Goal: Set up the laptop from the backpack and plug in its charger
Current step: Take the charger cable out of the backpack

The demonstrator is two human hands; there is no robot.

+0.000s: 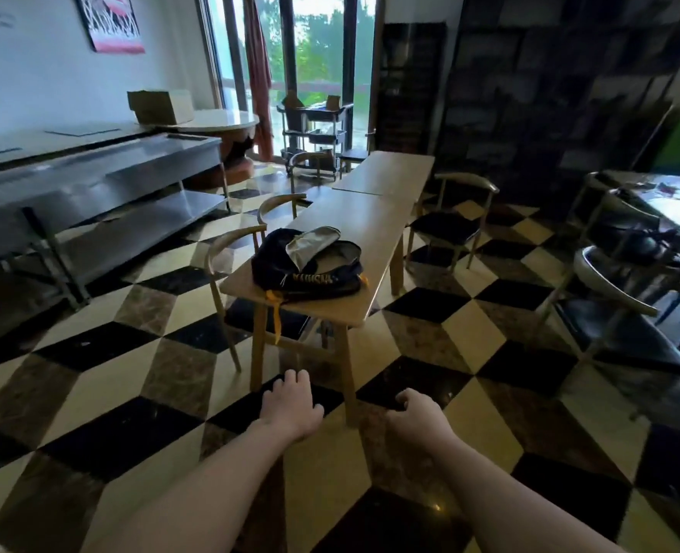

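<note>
You are reaching both empty hands, left point(290, 405) relaxed, right point(420, 413) loosely curled, toward the unzipped backpack point(308, 261) lying mid-frame on the table point(374, 229), likely for its laptop.

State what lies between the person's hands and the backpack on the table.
Head view: only tiled floor and the wooden table's near legs separate both hands from the backpack.
</note>
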